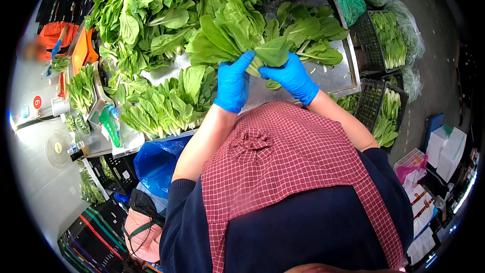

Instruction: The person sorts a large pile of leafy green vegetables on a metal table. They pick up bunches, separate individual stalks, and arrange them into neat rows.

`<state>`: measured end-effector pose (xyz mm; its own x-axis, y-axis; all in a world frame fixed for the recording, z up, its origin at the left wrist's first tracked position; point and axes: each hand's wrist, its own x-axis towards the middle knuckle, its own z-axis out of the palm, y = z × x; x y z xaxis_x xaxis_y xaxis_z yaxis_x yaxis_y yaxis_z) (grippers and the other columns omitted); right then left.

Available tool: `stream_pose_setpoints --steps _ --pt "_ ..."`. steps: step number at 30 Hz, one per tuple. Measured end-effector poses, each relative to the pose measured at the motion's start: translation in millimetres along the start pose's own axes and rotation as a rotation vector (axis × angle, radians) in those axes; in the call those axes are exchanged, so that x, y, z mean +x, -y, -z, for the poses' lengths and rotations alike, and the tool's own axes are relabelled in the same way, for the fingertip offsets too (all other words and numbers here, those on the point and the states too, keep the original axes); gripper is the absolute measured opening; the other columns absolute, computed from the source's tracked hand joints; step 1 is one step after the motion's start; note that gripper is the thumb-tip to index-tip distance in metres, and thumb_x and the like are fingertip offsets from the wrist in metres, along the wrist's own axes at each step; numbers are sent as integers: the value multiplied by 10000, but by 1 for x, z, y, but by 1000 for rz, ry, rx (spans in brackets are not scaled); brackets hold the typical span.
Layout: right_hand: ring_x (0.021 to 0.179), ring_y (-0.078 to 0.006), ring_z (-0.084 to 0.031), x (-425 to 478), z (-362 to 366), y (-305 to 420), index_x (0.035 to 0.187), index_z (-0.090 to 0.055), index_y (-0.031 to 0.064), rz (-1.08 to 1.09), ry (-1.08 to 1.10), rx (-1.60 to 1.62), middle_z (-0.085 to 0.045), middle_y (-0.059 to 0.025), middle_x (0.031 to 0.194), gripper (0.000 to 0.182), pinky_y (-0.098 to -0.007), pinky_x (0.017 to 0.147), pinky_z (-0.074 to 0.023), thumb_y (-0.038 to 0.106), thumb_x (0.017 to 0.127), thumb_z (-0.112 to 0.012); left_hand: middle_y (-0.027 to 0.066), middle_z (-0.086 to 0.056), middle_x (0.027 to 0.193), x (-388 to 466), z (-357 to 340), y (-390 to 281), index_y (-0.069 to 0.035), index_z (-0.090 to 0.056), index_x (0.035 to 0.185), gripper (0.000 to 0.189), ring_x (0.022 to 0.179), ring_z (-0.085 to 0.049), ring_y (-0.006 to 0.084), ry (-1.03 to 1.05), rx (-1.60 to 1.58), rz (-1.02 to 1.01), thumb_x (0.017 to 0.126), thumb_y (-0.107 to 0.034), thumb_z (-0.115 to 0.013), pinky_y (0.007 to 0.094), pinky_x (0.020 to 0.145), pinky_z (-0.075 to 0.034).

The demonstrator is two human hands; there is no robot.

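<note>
Both my hands wear blue gloves and hold one bunch of leafy greens (223, 36) over the metal table (261, 93). My left hand (233, 85) grips the left side of its pale stems, thumb on top. On the other side, my right hand (293, 79) pinches the stem base and a broad leaf that folds toward me. A large heap of the same greens (140, 15) covers the table's far left. Nearer me, a row of greens (170, 102) lies along the front edge. Looser leafy greens (314, 30) rest beyond my right hand.
Black crates of greens (390, 41) stand right of the table, beside clear plastic bags (411, 30) and a green bag (350, 2). A blue plastic bag (157, 167) hangs at the front left. A person in orange (57, 36) is at far left; another in pink stripes (140, 231) is lower left.
</note>
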<state>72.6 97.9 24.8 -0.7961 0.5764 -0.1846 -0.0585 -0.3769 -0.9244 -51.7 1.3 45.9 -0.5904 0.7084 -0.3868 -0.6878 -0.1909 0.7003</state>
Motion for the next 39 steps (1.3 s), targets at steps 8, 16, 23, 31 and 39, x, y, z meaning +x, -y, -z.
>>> stream_pose_setpoints --steps 8,16,23,31,39 --pt "718 -167 -640 -1 11 -19 1072 -607 15 -132 -162 160 -663 -104 876 227 -289 651 -527 173 913 -644 95 -612 1116 3 18 9 -18 -531 1211 317 1049 -598 224 -45 -229 11 914 -78 -623 379 976 -479" --pt "714 -150 -610 28 37 -22 1160 -583 44 -282 -285 55 -682 -52 968 340 -284 648 -514 239 891 -654 108 -609 1134 10 60 -45 -27 -545 1169 289 1067 -585 272 -150 -359 -108 905 -107 -633 490 1022 -450" --pt "832 -320 -649 62 -8 -55 1077 -606 83 147 -127 -1029 -646 -149 986 376 -411 716 -526 317 805 -714 128 -613 1158 6 67 -36 -12 -545 1172 280 1099 -586 277 -167 -383 -95 910 -82 -614 475 1016 -461" --pt "783 -258 -660 76 1 -60 1012 -645 80 256 -171 -999 -656 -112 917 264 -368 689 -523 244 816 -711 127 -604 1178 -4 80 -18 -12 -531 1198 304 1098 -590 268 -212 -410 0 906 -58 -604 459 1001 -474" --pt "711 -171 -676 53 1 -34 1051 -584 -13 -255 -99 236 -669 -111 889 257 -280 621 -562 161 892 -685 172 -568 1254 -7 75 -14 8 -475 1274 397 1170 -550 322 -147 -532 36 907 -83 -595 502 1056 -417"
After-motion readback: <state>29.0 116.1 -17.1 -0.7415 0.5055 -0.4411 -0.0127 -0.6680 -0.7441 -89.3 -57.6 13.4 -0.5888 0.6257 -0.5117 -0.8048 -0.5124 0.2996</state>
